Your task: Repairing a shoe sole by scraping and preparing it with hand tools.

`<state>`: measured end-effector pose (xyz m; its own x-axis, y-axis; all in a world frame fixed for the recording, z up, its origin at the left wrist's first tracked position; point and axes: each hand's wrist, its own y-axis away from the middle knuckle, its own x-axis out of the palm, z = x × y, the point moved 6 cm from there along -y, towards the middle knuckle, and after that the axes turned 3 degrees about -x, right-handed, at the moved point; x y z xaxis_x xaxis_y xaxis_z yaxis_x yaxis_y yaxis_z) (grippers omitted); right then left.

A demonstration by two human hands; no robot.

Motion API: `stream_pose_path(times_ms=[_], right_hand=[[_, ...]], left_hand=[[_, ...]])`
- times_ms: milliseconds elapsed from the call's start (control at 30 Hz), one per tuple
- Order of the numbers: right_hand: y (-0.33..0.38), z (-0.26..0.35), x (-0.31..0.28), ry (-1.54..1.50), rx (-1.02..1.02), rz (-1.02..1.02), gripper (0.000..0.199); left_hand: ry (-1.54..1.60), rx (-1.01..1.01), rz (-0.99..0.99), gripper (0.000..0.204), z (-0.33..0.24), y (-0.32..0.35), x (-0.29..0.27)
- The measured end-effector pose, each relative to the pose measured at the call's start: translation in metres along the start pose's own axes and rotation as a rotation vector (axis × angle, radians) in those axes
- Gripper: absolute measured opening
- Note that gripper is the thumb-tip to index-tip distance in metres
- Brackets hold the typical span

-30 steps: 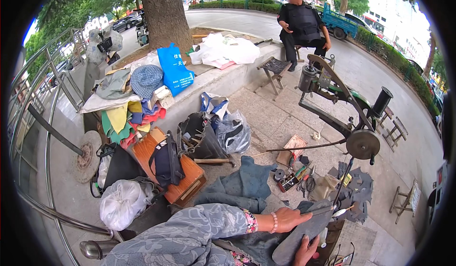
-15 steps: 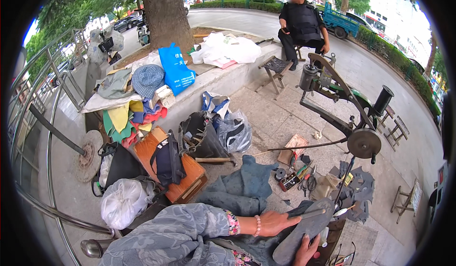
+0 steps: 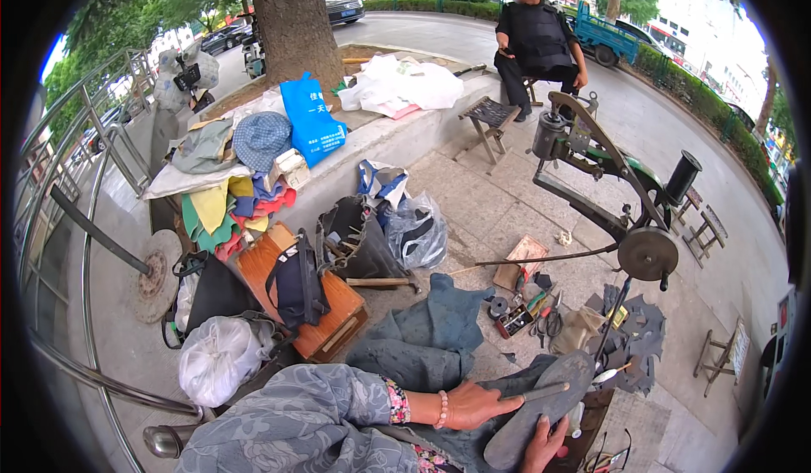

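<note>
My left hand [image 3: 480, 405], with a beaded bracelet at the wrist, is closed on a slim greyish-brown bar [image 3: 547, 391]. Its index finger stretches along the bar, which lies against the face of a long grey sole-shaped slab [image 3: 528, 422]. I cannot make out the bar's exact kind. At the slab's lower right edge, my right hand [image 3: 545, 446] grips it, fingers curled over the rim. The slab rests tilted over the dark blue-grey cloth [image 3: 435, 321] on my lap.
A hand-cranked sewing machine [image 3: 646, 253] stands to the right. Scissors [image 3: 551, 323], a small tool box [image 3: 514, 323] and dark sheet scraps [image 3: 642, 329] lie ahead. Leftward are a wooden box [image 3: 342, 308] and bags. A person in a helmet [image 3: 541, 38] sits on a stool beyond.
My left hand and the bar have slid a little back toward the lower left across the slab. My right hand stays at its edge. A dark car has appeared behind the tree.
</note>
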<state>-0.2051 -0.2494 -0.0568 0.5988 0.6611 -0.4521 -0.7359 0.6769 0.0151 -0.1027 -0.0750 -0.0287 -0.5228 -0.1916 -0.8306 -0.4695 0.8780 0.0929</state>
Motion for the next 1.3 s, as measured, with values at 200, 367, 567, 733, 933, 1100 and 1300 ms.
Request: stream_pose_path(times_ms=[200, 367, 567, 733, 933, 1100, 1300], right_hand=[[0.001, 0.005, 0.0, -0.032, 0.013, 0.0, 0.056], [-0.002, -0.01, 0.004, -0.084, 0.005, 0.056, 0.053], [0.001, 0.006, 0.0, 0.0, -0.021, 0.006, 0.058], [-0.001, -0.002, 0.0, 0.037, 0.018, 0.02, 0.059], [-0.002, -0.006, 0.003, -0.072, 0.011, 0.059, 0.056], [0.002, 0.011, 0.0, -0.013, -0.005, 0.041, 0.054], [0.001, 0.019, 0.004, -0.086, 0.027, 0.104, 0.052]], left_hand=[[-0.002, 0.055, 0.006, 0.06, -0.004, -0.023, 0.004], [-0.026, 0.029, 0.008, 0.059, -0.011, -0.047, 0.007], [0.047, 0.095, 0.019, 0.063, -0.016, -0.011, 0.013], [0.015, 0.075, 0.025, 0.064, -0.018, -0.033, 0.0], [0.011, 0.041, 0.028, 0.063, -0.021, -0.047, 0.001], [0.071, 0.04, 0.02, 0.058, -0.017, -0.023, 0.013], [0.051, 0.057, 0.006, 0.055, -0.016, -0.045, 0.005]])
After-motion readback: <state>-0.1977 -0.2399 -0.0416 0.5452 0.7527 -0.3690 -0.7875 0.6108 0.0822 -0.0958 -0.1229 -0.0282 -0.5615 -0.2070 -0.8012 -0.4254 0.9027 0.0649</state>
